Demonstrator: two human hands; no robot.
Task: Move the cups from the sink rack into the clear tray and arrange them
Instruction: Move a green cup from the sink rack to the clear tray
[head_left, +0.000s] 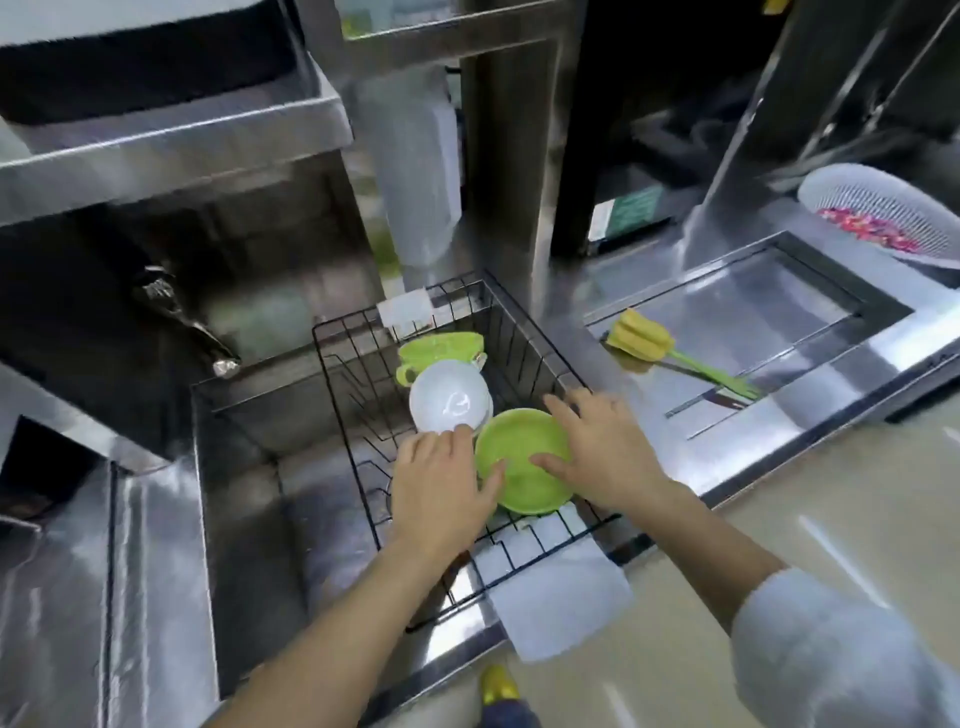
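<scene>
**Both hands on the near green dish in the sink rack**

A black wire rack (524, 343) sits across the right part of a steel sink (249, 467). In its near end lies a green dish (519, 462), open side facing up and tilted toward the camera. The left hand (441, 488) lies at the dish's left edge, palm down, fingers loosely spread, with the thumb reaching over the rim onto the green inner surface. The right hand (602, 447) covers the dish's right and far edge, fingers spread wide, its thumb pressed onto the inside of the dish from the right. So the dish lies between the two hands, touched by both; whether it is lifted off the wires cannot be told.

Just beyond the left hand's fingertips a white cup (449, 402) lies on its side in the rack, its opening turned toward the camera. Farther back, touching it, is a green cup (439, 351) with a small handle on its left side, also tipped over.

A white cloth (556, 597) hangs over the rack's near right corner and the sink edge. To the right, on the steel counter (810, 332), lies a yellow sponge brush (644, 340) with a green handle. At the far right a white perforated basket (883, 213) holds something pink.
</scene>
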